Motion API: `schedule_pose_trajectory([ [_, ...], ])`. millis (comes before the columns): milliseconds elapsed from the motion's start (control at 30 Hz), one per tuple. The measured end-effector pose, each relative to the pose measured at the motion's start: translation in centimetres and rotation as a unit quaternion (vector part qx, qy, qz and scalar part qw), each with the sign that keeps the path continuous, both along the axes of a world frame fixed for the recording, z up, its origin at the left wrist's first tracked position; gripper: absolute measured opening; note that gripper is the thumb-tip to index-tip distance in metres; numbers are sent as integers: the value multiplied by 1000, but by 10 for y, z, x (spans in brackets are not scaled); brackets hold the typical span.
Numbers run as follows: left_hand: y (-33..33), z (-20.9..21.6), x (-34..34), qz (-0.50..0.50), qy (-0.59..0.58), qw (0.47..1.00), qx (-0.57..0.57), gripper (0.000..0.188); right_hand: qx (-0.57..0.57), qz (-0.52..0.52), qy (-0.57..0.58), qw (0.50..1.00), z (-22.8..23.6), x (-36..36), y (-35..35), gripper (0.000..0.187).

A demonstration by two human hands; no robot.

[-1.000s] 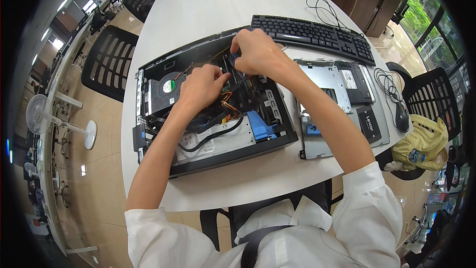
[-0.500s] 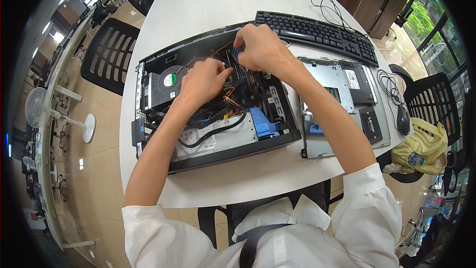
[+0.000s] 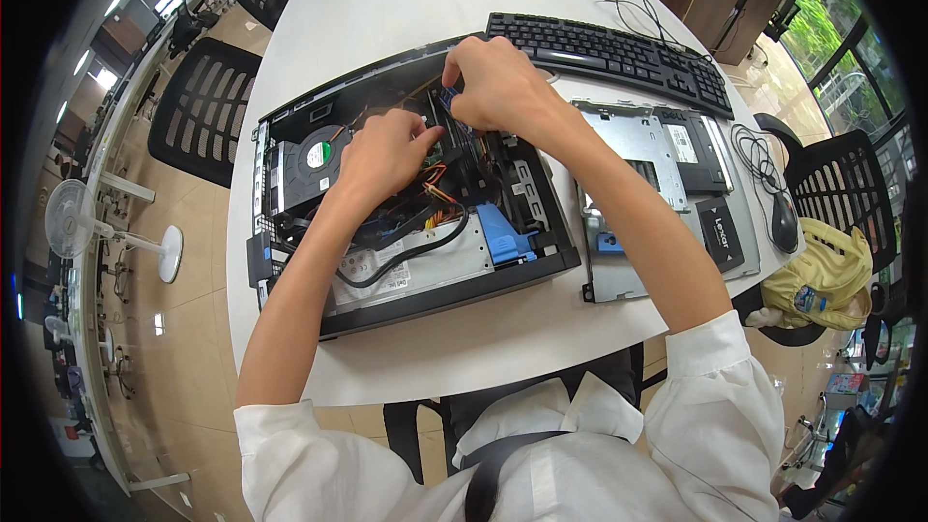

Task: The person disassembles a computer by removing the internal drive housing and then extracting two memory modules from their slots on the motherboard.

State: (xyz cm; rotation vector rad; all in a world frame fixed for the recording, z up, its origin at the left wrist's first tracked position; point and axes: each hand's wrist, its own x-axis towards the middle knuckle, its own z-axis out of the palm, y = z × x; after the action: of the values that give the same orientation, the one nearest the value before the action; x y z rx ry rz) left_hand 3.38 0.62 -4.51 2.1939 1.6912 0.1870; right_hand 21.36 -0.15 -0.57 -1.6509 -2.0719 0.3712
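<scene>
An opened black desktop computer case (image 3: 454, 295) lies on its side on the white table, its inner parts showing. My left hand (image 3: 387, 150) reaches into its middle, beside the round fan (image 3: 314, 157). Its fingers are curled, with the thumb toward a dark upright strip; what they grip is hidden. At the far side of the case, my right hand (image 3: 498, 87) is bent with thumb and forefinger closed around a small blue part (image 3: 448, 97) that I cannot name. Orange wires, a black cable (image 3: 387, 274) and a blue plastic latch (image 3: 501, 234) lie nearer me.
Right of the case are a metal panel (image 3: 619, 282), a flat black drive (image 3: 688, 147) and a dark flat box (image 3: 721, 235). A black keyboard (image 3: 619, 58) lies behind them. A wired mouse (image 3: 784, 222) sits at the table's right edge, near a yellow bag (image 3: 822, 275) on a chair.
The whole scene has shifted slightly left and up in the picture. Both hands stay at nearly the same places inside the case, with little visible change in their grip.
</scene>
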Motion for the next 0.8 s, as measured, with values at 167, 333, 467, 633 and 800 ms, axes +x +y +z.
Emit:
schedule_pose_trajectory([
  [167, 0, -10, -4, -7, -30, 997, 67, 40, 32, 9, 15, 999, -4, 2, 0, 38],
  [333, -3, 6, 2, 11, -1, 1000, -19, 42, -12, -2, 6, 1000, 5, 4, -4, 38],
  [467, -3, 4, 2, 8, 1, 1000, -11, 42, 7, 7, 22, 1000, 0, 7, -2, 37],
  [633, -2, 2, 0, 8, 4, 1000, -5, 42, -9, 5, 23, 1000, 1, 5, -1, 37],
  [800, -4, 5, 2, 9, 4, 1000, -13, 43, 7, 20, 17, 1000, -2, 4, 1, 37],
])
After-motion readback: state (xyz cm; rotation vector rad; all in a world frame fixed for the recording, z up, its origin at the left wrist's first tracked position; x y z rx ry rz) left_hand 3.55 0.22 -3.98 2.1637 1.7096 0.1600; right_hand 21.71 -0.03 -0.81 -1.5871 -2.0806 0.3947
